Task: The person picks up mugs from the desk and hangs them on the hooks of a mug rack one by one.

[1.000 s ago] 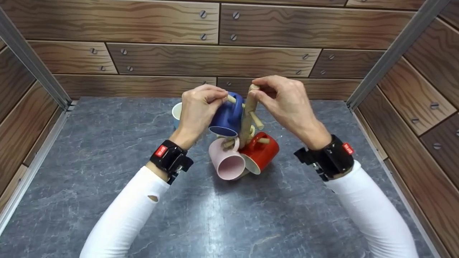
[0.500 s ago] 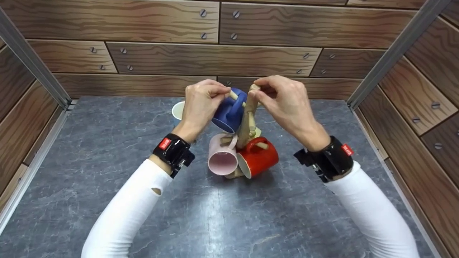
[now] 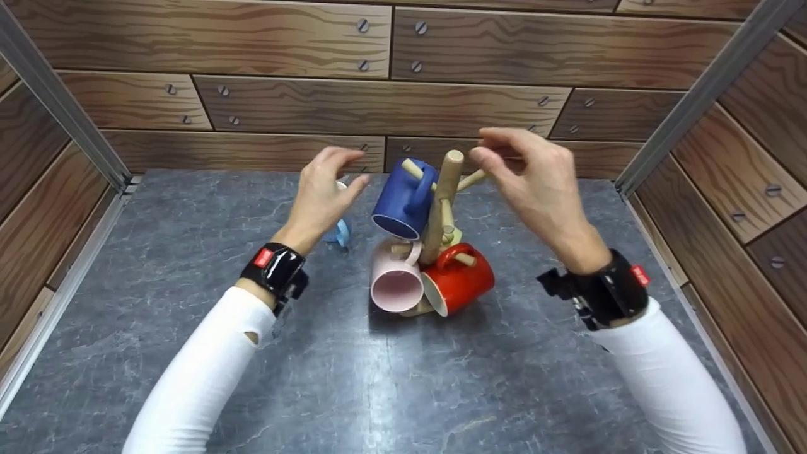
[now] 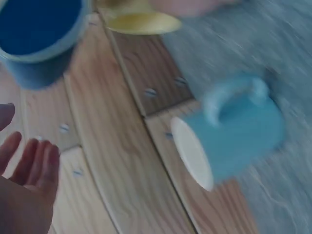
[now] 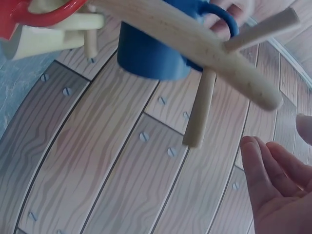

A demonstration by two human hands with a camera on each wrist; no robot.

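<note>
A wooden mug tree stands mid-table with pegs jutting from its post. On its upper left peg hangs a dark blue mug by the handle, mouth tilted down. Lower down hang a pink mug and a red mug; a pale yellow mug shows partly behind the post. My left hand is apart from the blue mug, thumb and fingers spread, holding nothing. Just right of the post top, my right hand is off the wood, its fingers loosely bent around nothing.
A light blue mug lies on its side on the grey table, mostly hidden behind my left hand in the head view. Wood-patterned walls enclose the table at the back and sides.
My left hand has let go of the peg by the blue mug and moved left. The right hand has released the post top and moved right. The blue mug stays hanging.
</note>
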